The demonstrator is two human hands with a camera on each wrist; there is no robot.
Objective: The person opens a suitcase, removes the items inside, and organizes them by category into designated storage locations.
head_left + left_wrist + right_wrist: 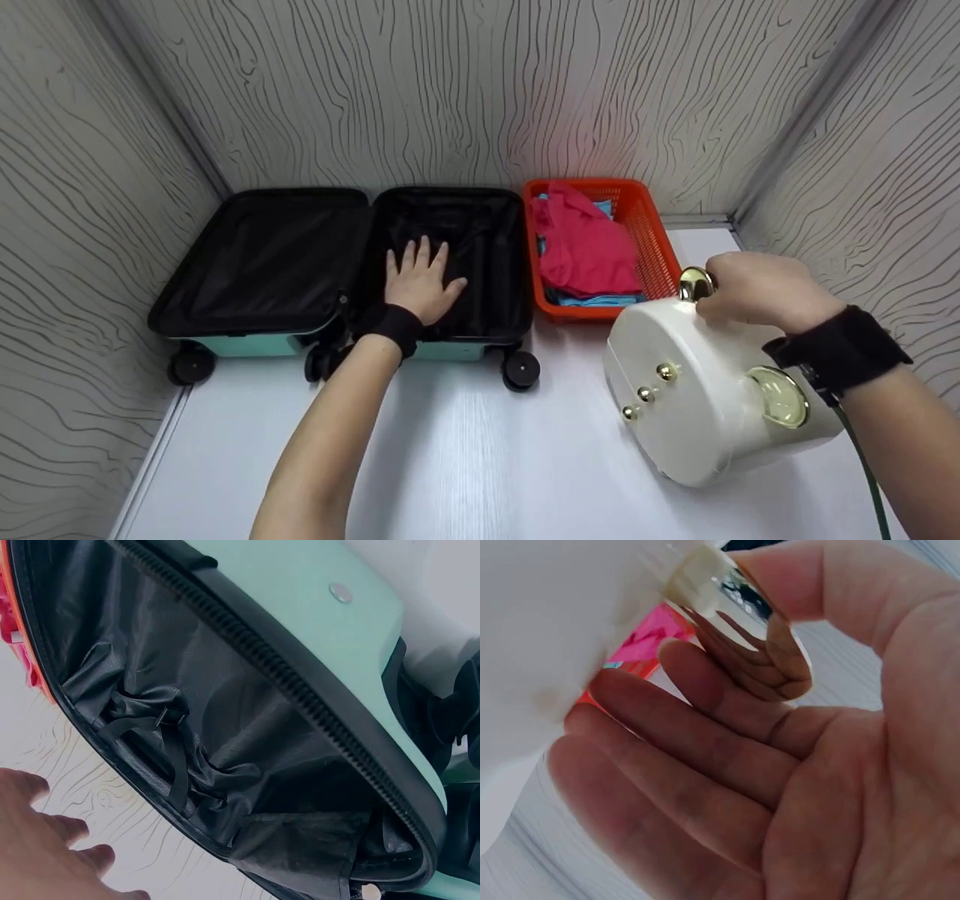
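Observation:
My left hand is over the right half of an opened mint-green suitcase, fingers spread and holding nothing. That half has a black lining, a buckled strap and a zipper rim in the left wrist view. On the right, my right hand grips a white rounded box at a gold handle, the thumb on one side and fingers on the other. The box is tilted, with several gold knobs on its flat face and a gold oval fitting on its side.
The suitcase's left half lies beside the right, its black wheels toward me. An orange basket with pink cloth and blue cloth stands between suitcase and box. Wood-grain panels enclose the white table.

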